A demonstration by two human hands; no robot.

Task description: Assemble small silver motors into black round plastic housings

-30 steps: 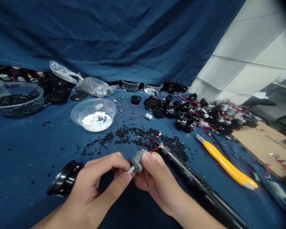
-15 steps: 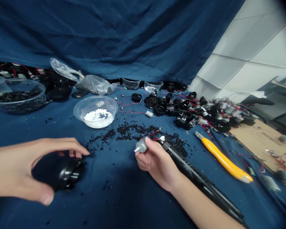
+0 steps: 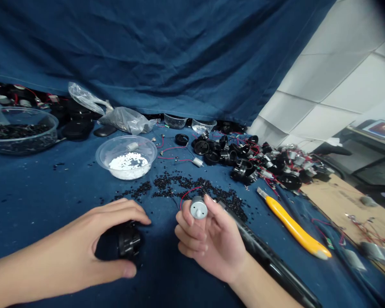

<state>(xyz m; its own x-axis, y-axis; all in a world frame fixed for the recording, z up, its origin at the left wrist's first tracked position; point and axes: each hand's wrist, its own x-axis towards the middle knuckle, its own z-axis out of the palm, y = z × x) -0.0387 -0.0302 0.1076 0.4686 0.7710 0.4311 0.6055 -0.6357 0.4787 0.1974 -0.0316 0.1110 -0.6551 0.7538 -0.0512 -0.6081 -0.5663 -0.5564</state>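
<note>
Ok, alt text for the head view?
A person's right hand holds a small silver motor while the left hand cups a black round plastic part, on blue cloth scattered with black granules. A yellow utility knife lies to the right.

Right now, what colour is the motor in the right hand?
The small DC motor is silver with a white centre boss; best in the head view.

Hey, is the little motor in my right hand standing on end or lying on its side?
On end: the small metal motor is pinched in the right hand, its round face and white shaft end turned toward the camera.
</note>
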